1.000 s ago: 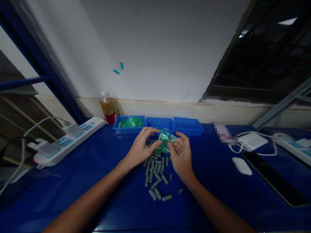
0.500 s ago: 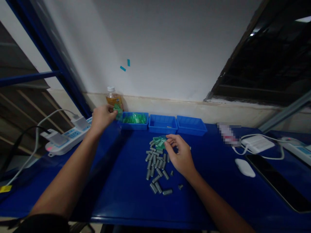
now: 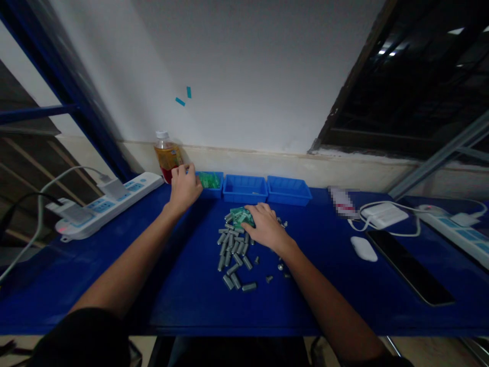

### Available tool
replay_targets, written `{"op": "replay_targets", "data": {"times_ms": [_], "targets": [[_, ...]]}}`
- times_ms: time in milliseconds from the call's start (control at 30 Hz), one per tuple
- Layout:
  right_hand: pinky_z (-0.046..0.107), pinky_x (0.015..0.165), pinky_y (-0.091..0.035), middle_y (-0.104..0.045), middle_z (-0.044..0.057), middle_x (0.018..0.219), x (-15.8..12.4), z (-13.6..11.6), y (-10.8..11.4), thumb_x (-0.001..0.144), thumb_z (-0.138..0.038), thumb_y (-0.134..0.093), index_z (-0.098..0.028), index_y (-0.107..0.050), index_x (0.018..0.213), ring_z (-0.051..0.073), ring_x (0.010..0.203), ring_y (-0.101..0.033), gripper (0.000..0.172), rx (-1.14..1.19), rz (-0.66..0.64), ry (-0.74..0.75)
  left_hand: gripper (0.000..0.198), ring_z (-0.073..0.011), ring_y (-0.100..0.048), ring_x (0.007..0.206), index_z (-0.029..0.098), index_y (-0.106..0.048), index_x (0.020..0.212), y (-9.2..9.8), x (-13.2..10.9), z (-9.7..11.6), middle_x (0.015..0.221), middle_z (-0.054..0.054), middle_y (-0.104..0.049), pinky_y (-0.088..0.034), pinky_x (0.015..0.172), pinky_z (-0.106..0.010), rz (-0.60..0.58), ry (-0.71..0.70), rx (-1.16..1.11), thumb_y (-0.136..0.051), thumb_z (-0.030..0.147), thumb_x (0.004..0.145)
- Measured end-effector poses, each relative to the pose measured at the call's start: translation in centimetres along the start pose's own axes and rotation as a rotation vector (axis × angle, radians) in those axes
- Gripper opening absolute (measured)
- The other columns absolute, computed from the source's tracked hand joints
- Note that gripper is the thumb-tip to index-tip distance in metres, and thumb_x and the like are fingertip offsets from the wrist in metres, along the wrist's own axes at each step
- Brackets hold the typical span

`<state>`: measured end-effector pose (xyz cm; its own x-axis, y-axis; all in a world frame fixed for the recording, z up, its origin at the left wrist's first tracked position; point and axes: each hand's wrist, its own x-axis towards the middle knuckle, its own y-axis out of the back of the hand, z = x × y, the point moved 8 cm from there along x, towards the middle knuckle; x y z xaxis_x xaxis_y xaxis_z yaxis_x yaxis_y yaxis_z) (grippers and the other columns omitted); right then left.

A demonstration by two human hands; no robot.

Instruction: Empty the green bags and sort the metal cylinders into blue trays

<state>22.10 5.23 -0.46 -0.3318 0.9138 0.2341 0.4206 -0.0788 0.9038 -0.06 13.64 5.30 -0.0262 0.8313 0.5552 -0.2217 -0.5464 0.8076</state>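
Observation:
My left hand [image 3: 185, 187] reaches out to the left end of the left blue tray [image 3: 214, 192], which holds small green bags [image 3: 209, 180]. Its back faces me and hides the fingers. My right hand [image 3: 264, 227] lies palm down on the blue table [image 3: 160, 285], fingers bent and pressed onto a small stack of green bags [image 3: 240, 216]. Just below that stack lies a pile of several grey metal cylinders [image 3: 232, 257]. A few small screws [image 3: 280, 265] are scattered by my right wrist.
Two more blue trays [image 3: 244, 189] [image 3: 287, 190] stand along the wall. A drink bottle [image 3: 166, 159] and a white power strip [image 3: 103, 206] are at the left. At the right are a white mouse [image 3: 363, 248], a phone [image 3: 410, 267], a white charger [image 3: 384, 215] and cables.
My left hand carried a green bag away from my right hand, out to the left and over the left tray. My right hand dropped onto the green bag stack.

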Motion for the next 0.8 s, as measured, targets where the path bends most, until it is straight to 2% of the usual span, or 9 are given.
{"op": "replay_targets", "data": {"times_ms": [67,133,200,300,400,500,600,700,800], "targets": [[0.045,0.092,-0.035,-0.058,0.012,0.115,0.2,0.1,-0.5,0.083,-0.033,-0.058,-0.020,-0.051,0.123,0.029,0.118,-0.039,0.042,0.000,-0.043,-0.017,0.040,-0.0312,-0.044,0.116,0.010,-0.054,0.121,1.2,-2.6,2.3,0.122,-0.019,-0.052,-0.036,0.098,-0.046,0.148,-0.084,-0.159,-0.042,0.019,0.085],[0.041,0.092,-0.037,-0.060,0.010,0.110,0.4,-0.1,-0.2,0.083,-0.024,-0.056,-0.020,-0.054,0.118,0.026,0.113,-0.043,0.035,0.042,0.014,0.000,0.037,-0.0272,-0.047,0.111,0.013,-0.054,0.120,1.0,-5.0,5.1,0.117,-0.014,-0.055,-0.037,0.097,-0.043,0.080,-0.239,-0.297,-0.042,0.022,0.087],[0.036,0.089,-0.040,-0.062,0.007,0.099,0.4,-0.5,0.7,0.081,-0.014,-0.053,-0.018,-0.055,0.113,0.022,0.102,-0.049,0.033,0.127,0.139,0.036,0.031,-0.0241,-0.053,0.099,0.014,-0.060,0.110,0.3,-6.7,6.7,0.103,-0.010,-0.062,-0.041,0.091,-0.038,-0.050,-0.258,-0.427,-0.041,0.028,0.089],[0.030,0.080,-0.045,-0.059,0.003,0.085,-0.2,-0.8,2.3,0.078,-0.009,-0.051,-0.016,-0.049,0.120,0.018,0.085,-0.054,0.043,0.296,0.360,0.055,0.037,-0.0200,-0.058,0.078,0.015,-0.065,0.088,-1.2,-7.8,6.7,0.081,-0.006,-0.065,-0.044,0.074,-0.031,-0.246,-0.064,-0.604,-0.041,0.043,0.089],[0.028,0.073,-0.046,-0.057,0.003,0.083,-1.4,-1.6,3.7,0.080,-0.009,-0.048,-0.018,-0.055,0.111,0.016,0.078,-0.055,0.033,0.363,0.525,0.100,0.049,-0.0168,-0.057,0.066,0.014,-0.065,0.083,-2.4,-8.5,6.5,0.073,-0.004,-0.063,-0.042,0.060,-0.026,-0.391,0.171,-0.896,-0.044,0.058,0.084],[0.030,0.074,-0.045,-0.057,0.005,0.084,-2.5,-3.7,4.3,0.082,-0.008,-0.045,-0.019,-0.062,0.093,0.017,0.082,-0.055,0.023,0.292,0.577,0.221,0.052,-0.0142,-0.057,0.063,0.013,-0.063,0.092,-3.4,-9.4,7.4,0.075,-0.005,-0.064,-0.043,0.055,-0.023,-0.519,0.380,-1.302,-0.053,0.062,0.077],[0.033,0.077,-0.045,-0.057,0.006,0.085,-3.0,-5.8,3.9,0.083,-0.007,-0.045,-0.019,-0.063,0.091,0.019,0.085,-0.053,0.024,0.193,0.516,0.332,0.047,-0.0126,-0.058,0.063,0.011,-0.063,0.094,-3.5,-9.7,8.2,0.078,-0.005,-0.065,-0.044,0.057,-0.022,-0.606,0.419,-1.487,-0.069,0.050,0.068],[0.035,0.080,-0.045,-0.058,0.007,0.090,-3.1,-6.3,3.5,0.084,-0.011,-0.049,-0.019,-0.064,0.093,0.020,0.089,-0.052,0.019,0.169,0.466,0.345,0.049,-0.0134,-0.060,0.064,0.011,-0.062,0.104,-2.3,-7.7,5.8,0.078,-0.006,-0.067,-0.044,0.057,-0.022,-0.453,0.344,-1.381,-0.073,0.039,0.065],[0.035,0.080,-0.045,-0.058,0.007,0.089,-3.1,-5.5,4.0,0.084,-0.016,-0.055,-0.019,-0.064,0.093,0.020,0.087,-0.052,0.013,0.198,0.511,0.299,0.048,-0.0183,-0.064,0.079,0.013,-0.059,0.116,0.7,-3.9,0.3,0.090,-0.008,-0.069,-0.049,0.067,-0.025,-0.108,0.275,-1.103,-0.065,0.034,0.073]]}}
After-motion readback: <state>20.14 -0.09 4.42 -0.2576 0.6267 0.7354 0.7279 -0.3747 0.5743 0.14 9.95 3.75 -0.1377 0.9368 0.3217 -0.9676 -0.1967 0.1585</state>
